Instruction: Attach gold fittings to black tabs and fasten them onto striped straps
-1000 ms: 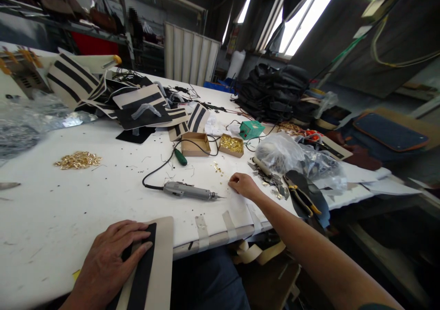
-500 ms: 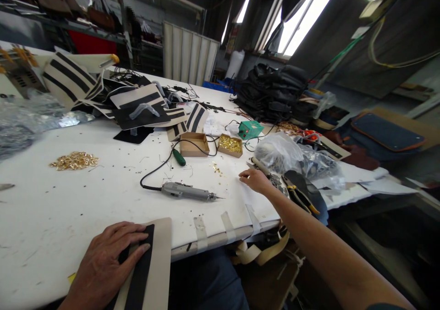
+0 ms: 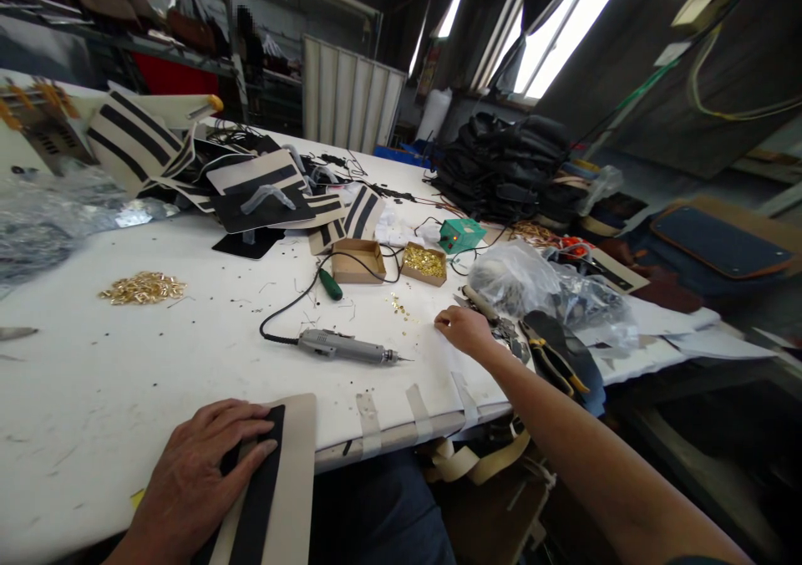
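A beige panel with black stripes [image 3: 296,465] lies at the table's front edge. My left hand [image 3: 204,469] rests flat on it, fingers stretched over a black strip and thumb apart. My right hand [image 3: 464,329] is low over the right part of the table, its fingers pressed together; whatever is in them is hidden. Close by it are loose gold pieces [image 3: 397,304] to the left and a heap of small metal parts [image 3: 510,337] to the right. A grey electric screwdriver [image 3: 344,346] lies between my hands, its bit pointing right.
Beyond are a small box of gold pieces [image 3: 424,266], a shallow cardboard box [image 3: 358,264], a green-handled tool [image 3: 331,285] and a green power unit [image 3: 461,235]. Yellow-handled pliers [image 3: 555,363] and plastic bags [image 3: 539,281] lie right; gold hardware [image 3: 143,287] and striped panels [image 3: 134,134] lie left.
The view has shifted slightly, so the scene sits a little further right. My right hand's fingers have curled closer together beside the metal parts. My left hand stays on the panel.
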The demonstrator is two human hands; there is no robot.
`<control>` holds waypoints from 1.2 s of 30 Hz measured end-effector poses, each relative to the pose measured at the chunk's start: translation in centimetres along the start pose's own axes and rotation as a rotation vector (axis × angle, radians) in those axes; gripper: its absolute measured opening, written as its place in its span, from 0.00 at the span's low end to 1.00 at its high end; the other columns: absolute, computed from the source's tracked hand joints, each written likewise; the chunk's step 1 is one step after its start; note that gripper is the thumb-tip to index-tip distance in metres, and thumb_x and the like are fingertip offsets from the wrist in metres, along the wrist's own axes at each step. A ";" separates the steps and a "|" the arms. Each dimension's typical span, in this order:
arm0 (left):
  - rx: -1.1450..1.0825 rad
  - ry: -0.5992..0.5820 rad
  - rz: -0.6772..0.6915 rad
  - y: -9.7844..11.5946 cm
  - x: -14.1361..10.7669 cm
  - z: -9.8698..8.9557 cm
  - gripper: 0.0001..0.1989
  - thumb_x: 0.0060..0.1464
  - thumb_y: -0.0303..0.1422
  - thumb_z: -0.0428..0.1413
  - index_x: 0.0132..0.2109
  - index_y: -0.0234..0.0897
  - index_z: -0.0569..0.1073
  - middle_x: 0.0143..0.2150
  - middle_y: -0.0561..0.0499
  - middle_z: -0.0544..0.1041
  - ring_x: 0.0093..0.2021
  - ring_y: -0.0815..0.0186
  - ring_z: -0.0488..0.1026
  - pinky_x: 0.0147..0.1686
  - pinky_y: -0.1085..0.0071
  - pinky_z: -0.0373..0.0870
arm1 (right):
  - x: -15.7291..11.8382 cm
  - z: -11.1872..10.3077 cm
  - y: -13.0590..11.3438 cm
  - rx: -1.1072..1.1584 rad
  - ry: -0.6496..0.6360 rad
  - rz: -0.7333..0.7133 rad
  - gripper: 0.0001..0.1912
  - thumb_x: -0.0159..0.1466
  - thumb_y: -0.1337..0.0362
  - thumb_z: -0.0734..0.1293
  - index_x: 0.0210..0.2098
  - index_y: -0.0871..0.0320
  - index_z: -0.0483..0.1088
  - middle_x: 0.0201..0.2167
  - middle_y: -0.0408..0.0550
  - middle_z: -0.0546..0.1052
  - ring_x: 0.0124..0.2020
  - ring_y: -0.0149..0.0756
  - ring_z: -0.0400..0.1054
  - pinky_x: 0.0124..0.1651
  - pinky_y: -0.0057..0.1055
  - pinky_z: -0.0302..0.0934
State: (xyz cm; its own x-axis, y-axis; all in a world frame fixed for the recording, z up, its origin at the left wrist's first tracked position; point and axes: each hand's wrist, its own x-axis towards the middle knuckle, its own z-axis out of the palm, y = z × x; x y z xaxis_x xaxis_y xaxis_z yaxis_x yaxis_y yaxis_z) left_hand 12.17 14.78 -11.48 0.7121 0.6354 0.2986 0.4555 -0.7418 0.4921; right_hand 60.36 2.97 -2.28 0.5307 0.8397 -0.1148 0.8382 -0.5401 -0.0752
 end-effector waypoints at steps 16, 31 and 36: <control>-0.004 -0.012 0.000 0.2 0.0 -0.2 0.17 0.62 0.53 0.59 0.47 0.50 0.84 0.53 0.50 0.84 0.60 0.49 0.73 0.59 0.50 0.68 | 1.1 2.0 -5.2 0.194 -0.177 -0.079 0.09 0.66 0.63 0.68 0.40 0.54 0.82 0.41 0.45 0.85 0.40 0.36 0.75 0.39 0.27 0.60; -0.016 -0.003 0.003 0.3 0.1 -0.3 0.14 0.62 0.49 0.61 0.47 0.49 0.84 0.53 0.49 0.84 0.59 0.50 0.73 0.60 0.51 0.69 | 0.2 1.1 -7.1 0.024 -0.093 -0.063 0.07 0.65 0.62 0.69 0.40 0.51 0.81 0.45 0.45 0.82 0.43 0.37 0.73 0.37 0.29 0.55; -0.004 0.006 0.000 0.5 0.2 -0.5 0.15 0.62 0.49 0.60 0.46 0.48 0.85 0.52 0.48 0.84 0.58 0.50 0.74 0.58 0.52 0.70 | -1.0 1.4 -7.3 -0.025 -0.076 -0.175 0.13 0.70 0.63 0.64 0.39 0.52 0.82 0.48 0.49 0.80 0.44 0.37 0.73 0.40 0.30 0.56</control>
State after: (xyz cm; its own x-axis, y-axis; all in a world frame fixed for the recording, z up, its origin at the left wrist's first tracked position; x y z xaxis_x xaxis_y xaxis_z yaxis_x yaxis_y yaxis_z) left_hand 12.30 14.58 -10.79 0.7089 0.6368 0.3032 0.4537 -0.7409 0.4952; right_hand 53.54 5.93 -3.05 0.3665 0.9134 -0.1768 0.9202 -0.3840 -0.0759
